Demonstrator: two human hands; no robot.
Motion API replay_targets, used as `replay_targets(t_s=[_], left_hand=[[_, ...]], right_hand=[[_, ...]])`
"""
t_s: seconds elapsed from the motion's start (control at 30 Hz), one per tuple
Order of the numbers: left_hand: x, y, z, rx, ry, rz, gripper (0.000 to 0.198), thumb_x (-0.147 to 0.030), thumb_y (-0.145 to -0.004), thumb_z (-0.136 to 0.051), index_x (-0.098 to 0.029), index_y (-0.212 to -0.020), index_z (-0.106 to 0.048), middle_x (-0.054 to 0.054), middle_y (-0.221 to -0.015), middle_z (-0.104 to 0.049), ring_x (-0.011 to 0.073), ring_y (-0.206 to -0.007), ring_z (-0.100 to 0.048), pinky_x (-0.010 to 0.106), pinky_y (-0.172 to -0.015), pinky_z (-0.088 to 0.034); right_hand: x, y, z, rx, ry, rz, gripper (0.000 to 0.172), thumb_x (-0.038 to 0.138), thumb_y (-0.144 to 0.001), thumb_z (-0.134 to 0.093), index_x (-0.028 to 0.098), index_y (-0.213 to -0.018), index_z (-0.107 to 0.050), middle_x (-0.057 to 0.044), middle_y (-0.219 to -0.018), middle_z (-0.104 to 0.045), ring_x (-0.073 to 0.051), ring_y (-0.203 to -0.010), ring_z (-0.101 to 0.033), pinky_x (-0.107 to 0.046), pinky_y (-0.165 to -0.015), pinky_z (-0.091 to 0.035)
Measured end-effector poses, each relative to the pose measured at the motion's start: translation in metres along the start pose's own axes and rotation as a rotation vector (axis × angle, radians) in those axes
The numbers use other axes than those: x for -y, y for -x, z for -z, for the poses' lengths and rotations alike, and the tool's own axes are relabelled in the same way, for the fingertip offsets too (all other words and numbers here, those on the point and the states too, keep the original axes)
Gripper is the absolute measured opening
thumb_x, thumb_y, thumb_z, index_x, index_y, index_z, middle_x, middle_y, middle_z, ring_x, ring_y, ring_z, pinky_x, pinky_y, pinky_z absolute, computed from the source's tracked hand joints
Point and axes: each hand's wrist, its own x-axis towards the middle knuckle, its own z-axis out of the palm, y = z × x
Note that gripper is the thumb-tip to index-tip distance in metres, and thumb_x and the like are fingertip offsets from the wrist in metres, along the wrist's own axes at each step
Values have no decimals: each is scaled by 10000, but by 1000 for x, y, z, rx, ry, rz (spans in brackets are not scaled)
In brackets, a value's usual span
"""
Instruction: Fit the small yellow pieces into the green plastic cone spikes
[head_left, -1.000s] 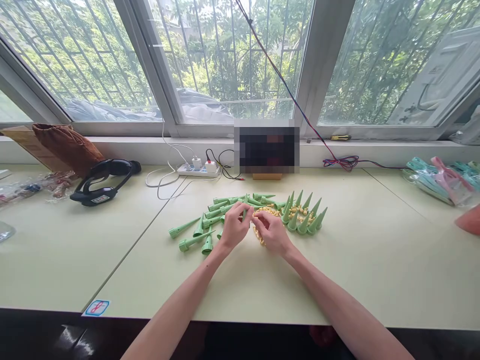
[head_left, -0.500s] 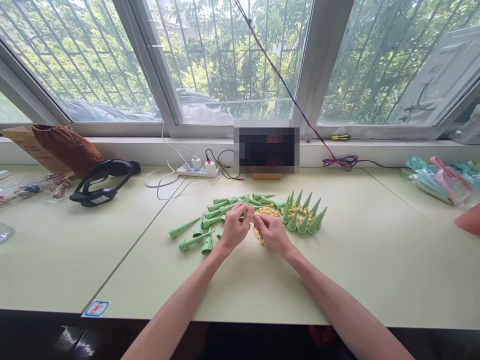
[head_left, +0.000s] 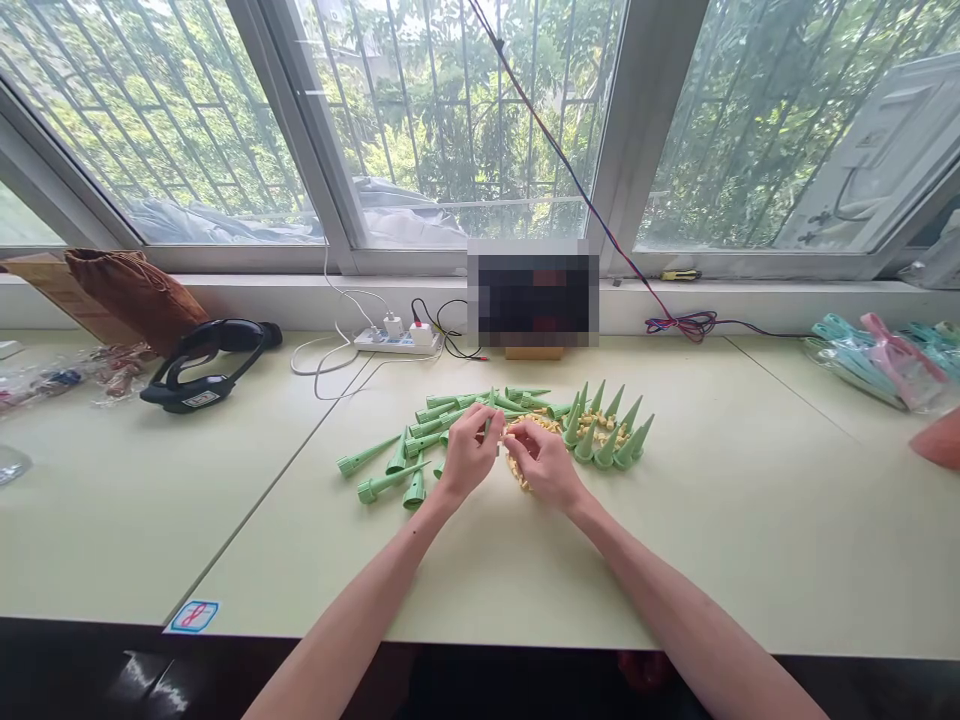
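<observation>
My left hand (head_left: 469, 458) is closed around a green plastic watering spike (head_left: 490, 424), held upright with its tip up. Close beside it, my right hand (head_left: 547, 466) pinches a small yellow piece, partly hidden by the fingers, near the spike's side. A pile of small yellow pieces (head_left: 519, 478) lies under and behind my right hand. Loose green spikes (head_left: 390, 482) lie scattered on the left, several with their caps toward me. To the right, a group of green spikes (head_left: 627, 446) stands upright with yellow pieces (head_left: 604, 434) among them.
A power strip (head_left: 397, 342) with cables and a blurred-out screen (head_left: 534, 298) stand at the back. At left are a black headset (head_left: 206, 370) and a brown pouch (head_left: 139, 290). Bagged teal and pink items (head_left: 877, 355) lie at right on the pale table (head_left: 517, 580).
My hands have drawn slightly apart, with a small gap now between the fingertips. The spike in my left hand has shifted a little to the left. The other things have stayed put.
</observation>
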Motion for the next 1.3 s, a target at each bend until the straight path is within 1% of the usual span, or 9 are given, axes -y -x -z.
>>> replay_targets(t_s=[0.13, 0.47, 0.6, 0.87, 0.97, 1.03, 1.1, 1.2, 1.3], left_hand=[[2, 1, -1, 6, -13, -9, 333, -354, -974, -465, -185, -695, -534, 12, -714, -505, 111, -595, -460, 247, -513, -363], [2, 2, -1, 8, -41, -66, 338, -338, -977, -457, -186, -679, -513, 8, -698, -493, 112, -592, -444, 251, -506, -341], [2, 3, -2, 15, -28, -70, 343, -349, -979, -450, -189, -680, -502, 12, -701, -488, 121, -615, -452, 250, -507, -345], [2, 4, -2, 12, -41, -89, 351, -329, -978, -456, -190, -657, -483, -3, -670, -450, 116, -578, -404, 264, -531, -349], [1, 2, -2, 4, -39, -79, 349, -335, -976, -460, -189, -661, -494, -3, -671, -455, 114, -572, -407, 262, -529, -351], [1, 1, -1, -2, -34, -59, 349, -348, -975, -462, -188, -667, -505, -2, -676, -462, 111, -565, -411, 261, -524, -352], [1, 0, -1, -5, -24, -31, 345, -356, -974, -463, -188, -679, -523, -1, -686, -473, 107, -557, -417, 258, -520, -354], [2, 0, 0, -11, -13, 0, 344, -358, -973, -466, -185, -686, -544, 1, -701, -492, 102, -549, -428, 257, -522, -361], [2, 0, 0, -16, -20, 8, 348, -360, -970, -469, -184, -681, -550, -1, -703, -501, 100, -543, -434, 260, -531, -367]], right_hand=[[0, 0, 0, 2, 14, 0, 304, 483, -933, -507, 208, -821, -571, 18, -600, -536, -137, -500, -489, -273, -493, -400], [2, 0, 0, -20, 101, 3, 440, 513, -943, -463, 212, -623, -445, 34, -509, -432, -119, -482, -392, -260, -483, -314], [2, 0, 0, -26, 118, 24, 489, 520, -952, -440, 206, -580, -391, 28, -528, -428, -108, -494, -371, -254, -485, -291], [1, -1, -1, -35, 140, 14, 557, 564, -966, -391, 198, -547, -368, 27, -514, -403, -102, -483, -358, -255, -481, -270], [2, 0, -1, -35, 112, 5, 536, 547, -972, -398, 199, -565, -419, 26, -512, -437, -109, -483, -395, -253, -492, -303], [2, 0, -1, -38, 82, -1, 487, 523, -974, -415, 201, -611, -463, 23, -531, -476, -115, -487, -427, -252, -501, -334], [2, 0, 0, -38, 45, -4, 399, 495, -969, -447, 201, -709, -520, 13, -603, -541, -118, -499, -459, -251, -500, -356], [2, 0, 0, -19, 0, 3, 286, 458, -952, -495, 194, -877, -576, -21, -765, -619, -124, -547, -513, -250, -499, -383], [1, 0, 0, -6, -15, 9, 260, 436, -942, -514, 186, -907, -581, -33, -801, -621, -128, -575, -530, -250, -512, -405]])
